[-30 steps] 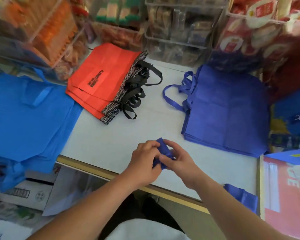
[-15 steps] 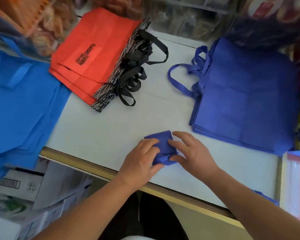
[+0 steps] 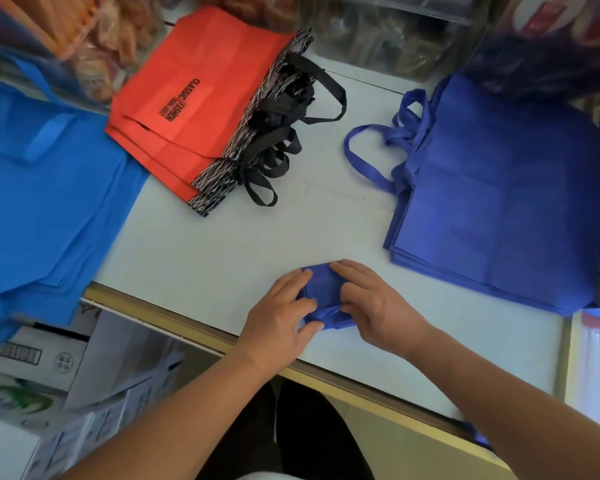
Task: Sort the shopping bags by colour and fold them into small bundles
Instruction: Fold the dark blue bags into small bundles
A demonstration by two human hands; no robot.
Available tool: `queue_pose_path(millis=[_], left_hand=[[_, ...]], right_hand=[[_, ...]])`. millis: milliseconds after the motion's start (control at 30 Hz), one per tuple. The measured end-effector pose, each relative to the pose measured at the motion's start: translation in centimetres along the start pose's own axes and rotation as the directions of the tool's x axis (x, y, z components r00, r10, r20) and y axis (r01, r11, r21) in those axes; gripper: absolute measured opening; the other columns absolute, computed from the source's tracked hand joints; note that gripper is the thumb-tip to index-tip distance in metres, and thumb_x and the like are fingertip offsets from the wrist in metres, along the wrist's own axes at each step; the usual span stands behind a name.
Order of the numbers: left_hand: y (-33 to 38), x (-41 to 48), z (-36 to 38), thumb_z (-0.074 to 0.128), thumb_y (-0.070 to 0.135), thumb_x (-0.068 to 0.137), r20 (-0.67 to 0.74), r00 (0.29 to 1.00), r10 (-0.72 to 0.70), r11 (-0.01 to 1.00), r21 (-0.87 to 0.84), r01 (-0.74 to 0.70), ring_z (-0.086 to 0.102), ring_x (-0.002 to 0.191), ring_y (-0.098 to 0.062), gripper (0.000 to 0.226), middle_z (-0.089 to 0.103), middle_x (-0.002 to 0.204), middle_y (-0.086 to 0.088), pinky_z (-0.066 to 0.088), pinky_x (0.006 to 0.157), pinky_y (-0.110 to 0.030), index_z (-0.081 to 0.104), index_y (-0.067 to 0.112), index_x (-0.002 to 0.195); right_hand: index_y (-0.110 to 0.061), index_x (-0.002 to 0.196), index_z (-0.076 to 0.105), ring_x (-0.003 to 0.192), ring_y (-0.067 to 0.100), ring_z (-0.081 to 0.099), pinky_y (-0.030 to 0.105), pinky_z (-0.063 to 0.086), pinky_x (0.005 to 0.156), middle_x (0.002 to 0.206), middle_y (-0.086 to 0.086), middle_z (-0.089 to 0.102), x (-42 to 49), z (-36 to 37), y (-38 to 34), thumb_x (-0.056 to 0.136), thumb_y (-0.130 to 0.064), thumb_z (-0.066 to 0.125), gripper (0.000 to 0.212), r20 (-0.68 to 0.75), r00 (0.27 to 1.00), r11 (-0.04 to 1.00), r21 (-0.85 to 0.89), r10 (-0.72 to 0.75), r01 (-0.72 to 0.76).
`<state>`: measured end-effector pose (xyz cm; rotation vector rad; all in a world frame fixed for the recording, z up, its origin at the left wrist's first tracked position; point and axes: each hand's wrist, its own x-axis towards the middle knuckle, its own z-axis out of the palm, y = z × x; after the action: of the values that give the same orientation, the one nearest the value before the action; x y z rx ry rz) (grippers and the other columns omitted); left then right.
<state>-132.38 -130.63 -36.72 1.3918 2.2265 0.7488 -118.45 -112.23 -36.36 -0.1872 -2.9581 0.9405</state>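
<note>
A small folded dark-blue bundle (image 3: 324, 294) lies on the white table (image 3: 222, 258) near its front edge. My left hand (image 3: 278, 313) presses on the bundle's left side with fairly straight fingers, thumb at its lower corner. My right hand (image 3: 374, 303) lies over its right side, fingers flat across the top edge and thumb on the fabric. At the right lies a flat stack of dark-blue bags (image 3: 499, 202). A stack of red bags (image 3: 201, 98) with black handles sits at the back. Light-blue bags (image 3: 42, 202) lie at the left, overhanging the table.
Clear bins of packaged goods (image 3: 388, 39) stand along the back of the table. Cardboard boxes (image 3: 49, 375) sit below the table's left front. A red and blue package (image 3: 596, 368) lies at the right edge. A scrap of dark-blue fabric (image 3: 480, 438) hangs by my right forearm.
The bundle was held just above the table between both hands a second ago. It now lies on the table under both hands, further from the edge. The camera has tilted downward.
</note>
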Motion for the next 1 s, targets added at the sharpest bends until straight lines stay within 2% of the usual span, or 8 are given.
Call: queue_pose_path(millis=[300, 433, 533, 633, 700, 767, 900, 1000], left_hand=[[0.4, -1.3, 1.1, 0.067, 0.016, 0.096, 0.017, 0.996, 0.089, 0.989, 0.114, -0.091, 0.033, 0.150, -0.014, 0.007, 0.046, 0.157, -0.002, 0.059, 0.089, -0.031, 0.069, 0.012, 0.101], [1.0, -1.3, 0.5, 0.081, 0.001, 0.072, -0.007, 0.998, 0.058, 0.973, 0.223, -0.055, 0.055, 0.123, -0.026, 0.041, 0.061, 0.136, -0.007, 0.057, 0.083, -0.036, 0.071, 0.014, 0.110], [0.6, -1.2, -0.5, 0.081, -0.006, 0.058, -0.033, 0.999, -0.002, 0.962, 0.274, 0.011, 0.055, 0.087, -0.025, 0.068, 0.055, 0.104, -0.002, 0.046, 0.058, -0.033, 0.070, 0.015, 0.122], [1.3, -2.2, -0.5, 0.065, 0.018, 0.084, 0.014, 0.993, -0.114, 0.983, 0.145, 0.111, 0.058, 0.093, -0.019, 0.063, 0.045, 0.113, 0.004, 0.047, 0.061, -0.026, 0.053, 0.018, 0.146], [2.4, -2.6, -0.3, 0.052, 0.045, 0.094, -0.010, 0.978, -0.207, 0.978, 0.030, 0.207, 0.055, 0.098, -0.011, 0.059, 0.044, 0.115, 0.007, 0.048, 0.070, -0.022, 0.050, 0.024, 0.148], [3.0, -2.1, 0.0, 0.063, 0.060, 0.088, -0.071, 0.965, -0.254, 0.967, -0.014, 0.253, 0.053, 0.096, -0.010, 0.059, 0.044, 0.110, 0.009, 0.050, 0.070, -0.022, 0.058, 0.029, 0.137], [2.8, -1.1, 0.9, 0.081, 0.028, 0.084, -0.119, 0.951, -0.284, 0.951, -0.162, 0.264, 0.057, 0.093, -0.012, 0.042, 0.046, 0.108, 0.011, 0.057, 0.075, -0.030, 0.066, 0.027, 0.123], [1.6, -1.5, 0.3, 0.071, 0.006, 0.088, -0.085, 0.962, -0.259, 0.938, -0.262, 0.229, 0.060, 0.095, -0.005, 0.043, 0.047, 0.114, 0.014, 0.056, 0.084, -0.029, 0.066, 0.022, 0.128]], right_hand=[[-0.018, 0.091, 0.068, 0.123, 0.021, 0.053, 0.010, 0.031, 0.107, 0.136, 0.002, 0.058, -2.1, 0.8, -1.0, 0.090, -0.013, 0.073, 0.007, -0.077, 0.968, 0.950, 0.227, 0.239, -0.216], [-0.022, 0.123, 0.065, 0.120, 0.021, 0.052, 0.032, 0.044, 0.104, 0.130, -0.002, 0.057, -2.4, -0.2, -0.2, 0.090, -0.015, 0.063, 0.034, -0.076, 0.967, 0.957, 0.184, 0.243, -0.226], [-0.028, 0.133, 0.058, 0.152, 0.029, 0.025, 0.038, 0.039, 0.113, 0.163, 0.002, 0.028, -2.5, -0.8, 0.0, 0.081, -0.009, 0.067, 0.056, 0.040, 0.978, 0.976, 0.065, 0.204, -0.207], [-0.026, 0.135, 0.054, 0.157, 0.020, 0.016, 0.035, 0.046, 0.109, 0.171, -0.008, 0.010, -2.3, -0.5, -0.8, 0.078, -0.027, 0.083, 0.064, 0.086, 0.987, 0.991, -0.006, 0.135, -0.135], [-0.029, 0.141, 0.052, 0.147, 0.022, 0.037, 0.034, 0.050, 0.103, 0.168, -0.005, 0.022, -1.6, -0.4, -1.4, 0.076, -0.040, 0.085, 0.074, 0.082, 0.990, 0.993, -0.030, 0.114, -0.112], [-0.030, 0.141, 0.056, 0.135, 0.029, 0.048, 0.040, 0.051, 0.101, 0.159, 0.003, 0.037, -0.8, -0.2, -1.8, 0.076, -0.048, 0.084, 0.073, 0.065, 0.995, 0.994, -0.086, 0.075, -0.069], [-0.016, 0.114, 0.064, 0.152, 0.028, 0.029, 0.046, 0.032, 0.121, 0.163, 0.005, 0.036, 0.4, 0.6, -1.5, 0.069, -0.042, 0.089, 0.058, 0.105, 0.994, 0.992, -0.122, -0.010, 0.023], [-0.016, 0.112, 0.058, 0.140, 0.027, 0.047, 0.044, 0.041, 0.115, 0.151, 0.003, 0.052, 0.4, 0.5, -1.1, 0.063, -0.044, 0.092, 0.066, 0.141, 0.990, 0.992, -0.122, 0.006, 0.011]])
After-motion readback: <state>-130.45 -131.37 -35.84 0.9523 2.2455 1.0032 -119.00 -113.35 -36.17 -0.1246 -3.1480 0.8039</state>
